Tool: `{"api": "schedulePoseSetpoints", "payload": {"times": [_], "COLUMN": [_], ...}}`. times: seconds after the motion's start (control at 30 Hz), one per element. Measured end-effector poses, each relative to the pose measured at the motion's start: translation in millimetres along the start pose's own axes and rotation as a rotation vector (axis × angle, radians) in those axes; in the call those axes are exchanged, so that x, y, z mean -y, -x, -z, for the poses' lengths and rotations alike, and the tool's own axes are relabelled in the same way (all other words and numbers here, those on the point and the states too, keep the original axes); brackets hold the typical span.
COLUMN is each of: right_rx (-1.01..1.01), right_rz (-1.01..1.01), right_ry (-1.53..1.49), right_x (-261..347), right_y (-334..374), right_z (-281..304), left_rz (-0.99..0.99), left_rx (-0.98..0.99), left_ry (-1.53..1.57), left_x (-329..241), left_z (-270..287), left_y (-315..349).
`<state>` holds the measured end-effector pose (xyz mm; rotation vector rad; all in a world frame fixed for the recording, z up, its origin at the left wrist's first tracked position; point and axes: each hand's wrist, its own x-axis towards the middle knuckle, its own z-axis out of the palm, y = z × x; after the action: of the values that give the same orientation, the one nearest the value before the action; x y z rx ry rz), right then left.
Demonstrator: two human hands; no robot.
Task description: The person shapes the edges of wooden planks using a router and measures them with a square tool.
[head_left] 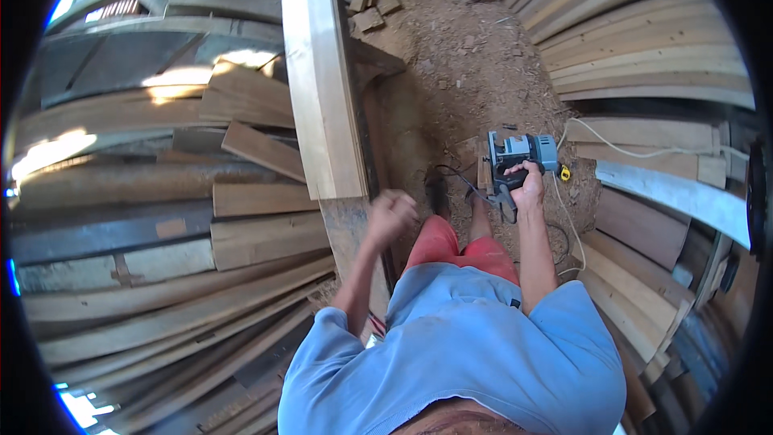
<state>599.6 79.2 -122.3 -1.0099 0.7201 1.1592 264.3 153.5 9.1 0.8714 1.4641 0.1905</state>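
Note:
My right hand [528, 182] is wrapped round the black handle of a blue corded power tool [519, 145], held out in front of my right leg. The tool has a round motor housing and a flat base plate turned to the left; its exact kind is hard to make out. My left hand [392, 216], slightly blurred, has its fingers curled in and shows nothing in them. It hovers by the near end of a pale wooden board [326, 105]. That board lies lengthwise on a long narrow beam [354, 234] to my left.
Stacks of planks [266, 201] fill the left side. More boards [644, 48] are piled at the right. Small wood offcuts [372, 8] lie beyond the beam on the shaving-covered ground [471, 56]. A pale cable [620, 142] loops near the tool and boards.

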Motion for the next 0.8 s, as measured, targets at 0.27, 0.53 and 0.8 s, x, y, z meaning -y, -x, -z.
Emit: {"api": "schedulePoseSetpoints", "payload": {"times": [0.27, 0.53, 0.8], "right_rx": [0.093, 0.103, 0.152], "right_rz": [0.024, 0.077, 0.079], "right_ry": [0.359, 0.661, 0.776], "right_x": [-32, -82, -132], "right_y": [22, 64, 113], "right_z": [-12, -17, -17], "left_rz": [0.020, -0.266, -0.309], "left_rx": [-0.618, -0.747, -0.609], "left_ry": [-0.942, -1.053, -0.999], "left_x": [-76, -9, -13], "left_z": [118, 78, 66], "left_y": [-83, -148, -143]}}
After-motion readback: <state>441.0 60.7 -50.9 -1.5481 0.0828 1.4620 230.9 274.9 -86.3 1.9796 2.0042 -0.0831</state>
